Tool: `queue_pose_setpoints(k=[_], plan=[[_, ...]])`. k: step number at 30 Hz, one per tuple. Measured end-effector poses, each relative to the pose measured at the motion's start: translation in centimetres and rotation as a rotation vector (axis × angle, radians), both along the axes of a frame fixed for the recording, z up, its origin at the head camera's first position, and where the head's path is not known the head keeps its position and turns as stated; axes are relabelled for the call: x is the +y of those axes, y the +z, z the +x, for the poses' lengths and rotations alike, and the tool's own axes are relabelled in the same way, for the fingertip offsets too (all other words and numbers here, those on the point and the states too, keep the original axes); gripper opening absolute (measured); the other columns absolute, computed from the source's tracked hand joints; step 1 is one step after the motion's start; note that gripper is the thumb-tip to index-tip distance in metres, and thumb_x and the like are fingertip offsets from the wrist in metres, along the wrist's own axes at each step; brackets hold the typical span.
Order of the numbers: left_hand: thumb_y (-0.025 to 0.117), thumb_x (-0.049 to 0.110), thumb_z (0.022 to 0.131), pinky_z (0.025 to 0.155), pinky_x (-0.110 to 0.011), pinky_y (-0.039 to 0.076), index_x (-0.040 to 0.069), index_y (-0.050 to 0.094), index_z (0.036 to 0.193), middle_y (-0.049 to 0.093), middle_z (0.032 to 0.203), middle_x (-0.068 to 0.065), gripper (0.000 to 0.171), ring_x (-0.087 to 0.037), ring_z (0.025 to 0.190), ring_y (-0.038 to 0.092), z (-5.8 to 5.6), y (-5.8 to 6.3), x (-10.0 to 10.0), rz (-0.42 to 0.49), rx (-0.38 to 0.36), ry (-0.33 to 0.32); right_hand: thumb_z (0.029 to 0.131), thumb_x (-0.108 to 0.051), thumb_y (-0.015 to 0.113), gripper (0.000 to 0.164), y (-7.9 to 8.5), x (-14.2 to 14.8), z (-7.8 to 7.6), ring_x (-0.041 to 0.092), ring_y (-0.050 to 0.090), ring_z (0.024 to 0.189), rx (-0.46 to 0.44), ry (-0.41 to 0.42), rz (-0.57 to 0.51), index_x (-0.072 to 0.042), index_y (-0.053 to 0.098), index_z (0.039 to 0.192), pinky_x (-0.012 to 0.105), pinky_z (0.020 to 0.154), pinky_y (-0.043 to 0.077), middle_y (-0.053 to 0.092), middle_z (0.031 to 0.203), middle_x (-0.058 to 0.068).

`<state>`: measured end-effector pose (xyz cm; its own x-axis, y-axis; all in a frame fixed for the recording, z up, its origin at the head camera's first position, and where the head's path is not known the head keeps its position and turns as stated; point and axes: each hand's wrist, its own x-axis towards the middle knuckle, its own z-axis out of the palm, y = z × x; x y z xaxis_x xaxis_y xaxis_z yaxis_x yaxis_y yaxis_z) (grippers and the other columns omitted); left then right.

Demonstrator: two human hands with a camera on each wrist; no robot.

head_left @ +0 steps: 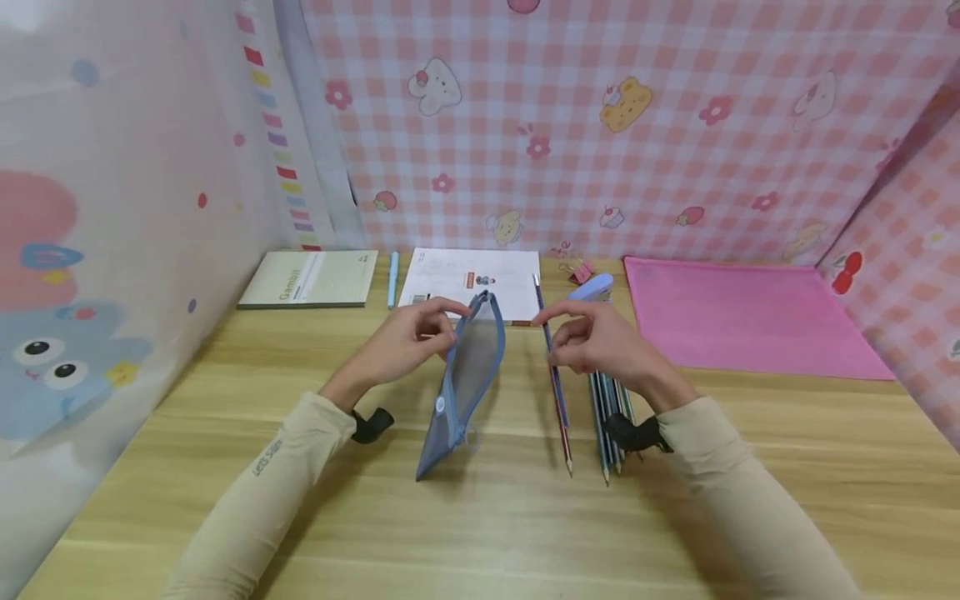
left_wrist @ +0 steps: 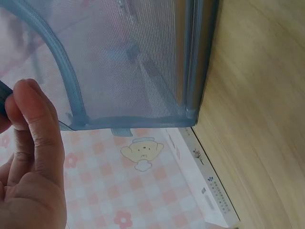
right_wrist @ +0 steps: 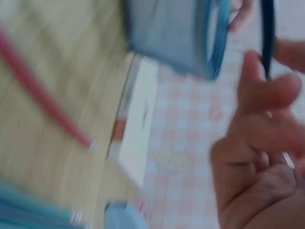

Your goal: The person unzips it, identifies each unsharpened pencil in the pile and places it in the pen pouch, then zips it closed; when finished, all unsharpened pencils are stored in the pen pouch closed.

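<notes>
A blue mesh zip pouch [head_left: 477, 354] stands on the table with its mouth spread wide. My left hand [head_left: 405, 337] pinches the zipped edge at the top; the left wrist view shows the mesh side [left_wrist: 128, 71] close up. To the right, my right hand [head_left: 607, 342] pinches a dark blue pencil [right_wrist: 268, 33] between thumb and fingers, tilted beside the pouch. Below it a red pencil [head_left: 567, 454] lies on the table. Under the right wrist lies a bundle of teal and dark pencils [head_left: 600, 417], partly hidden by the hand and wrist strap.
Along the back lie a green notebook [head_left: 315, 279], a light blue pen [head_left: 393, 279] and a white booklet [head_left: 442, 271]. Pink binder clips [head_left: 580, 271] and a lavender object [head_left: 592, 287] sit behind the right hand. A pink sheet-like pouch [head_left: 750, 317] lies at the right.
</notes>
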<state>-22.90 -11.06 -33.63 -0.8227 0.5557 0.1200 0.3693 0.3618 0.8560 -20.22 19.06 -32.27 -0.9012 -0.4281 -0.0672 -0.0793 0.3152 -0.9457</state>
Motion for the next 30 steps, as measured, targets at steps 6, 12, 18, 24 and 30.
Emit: queue_pose_setpoints(k=[6, 12, 18, 24, 30], plan=[[0.054, 0.004, 0.097, 0.079, -0.052, 0.056, 0.009, 0.061, 0.131, 0.065, 0.080, -0.005, 0.035, -0.028, 0.075, 0.068, 0.1, -0.3, 0.6, 0.017, 0.020, 0.006, 0.086, 0.001, 0.068, 0.044, 0.6, -4.0, 0.1, 0.008, 0.044, 0.055, 0.093, -0.144, -0.180, -0.008, 0.058, 0.128, 0.023, 0.053, 0.036, 0.068, 0.077, -0.004], [0.054, 0.003, 0.096, 0.077, -0.051, 0.057, 0.005, 0.059, 0.130, 0.066, 0.082, -0.009, 0.034, -0.016, 0.073, 0.066, 0.1, -0.5, 1.2, 0.036, 0.031, 0.024, 0.082, -0.004, 0.074, 0.041, -0.2, -7.8, 0.7, 0.013, 0.056, 0.058, 0.200, -0.258, 0.005, -0.009, 0.064, 0.121, 0.025, 0.056, 0.041, 0.070, 0.076, 0.003], [0.053, 0.001, 0.096, 0.078, -0.053, 0.058, 0.002, 0.059, 0.130, 0.066, 0.084, -0.012, 0.035, -0.014, 0.078, 0.068, 0.2, -0.6, 1.3, 0.054, 0.056, 0.035, 0.079, -0.006, 0.078, 0.036, -0.4, -9.2, 1.3, 0.014, 0.060, 0.061, 0.178, -0.170, 0.277, -0.010, 0.068, 0.114, 0.024, 0.056, 0.044, 0.071, 0.076, 0.008], [0.052, 0.001, 0.097, 0.080, -0.054, 0.058, 0.002, 0.059, 0.131, 0.066, 0.085, -0.012, 0.034, -0.015, 0.081, 0.069, 0.2, -0.8, 1.2, 0.069, 0.058, 0.030, 0.081, -0.004, 0.076, 0.031, -0.6, -8.7, 1.2, 0.010, 0.071, 0.070, 0.284, 0.052, 0.363, -0.009, 0.070, 0.111, 0.022, 0.063, 0.050, 0.076, 0.078, 0.004], [0.053, 0.001, 0.097, 0.079, -0.053, 0.058, 0.003, 0.059, 0.129, 0.065, 0.083, -0.011, 0.033, -0.016, 0.079, 0.068, 0.2, -0.9, 1.3, 0.069, 0.057, 0.025, 0.086, -0.014, 0.077, 0.025, -0.3, -5.6, 1.5, 0.014, 0.064, 0.067, 0.352, -0.024, 0.323, -0.011, 0.071, 0.111, 0.027, 0.061, 0.049, 0.077, 0.093, 0.006]])
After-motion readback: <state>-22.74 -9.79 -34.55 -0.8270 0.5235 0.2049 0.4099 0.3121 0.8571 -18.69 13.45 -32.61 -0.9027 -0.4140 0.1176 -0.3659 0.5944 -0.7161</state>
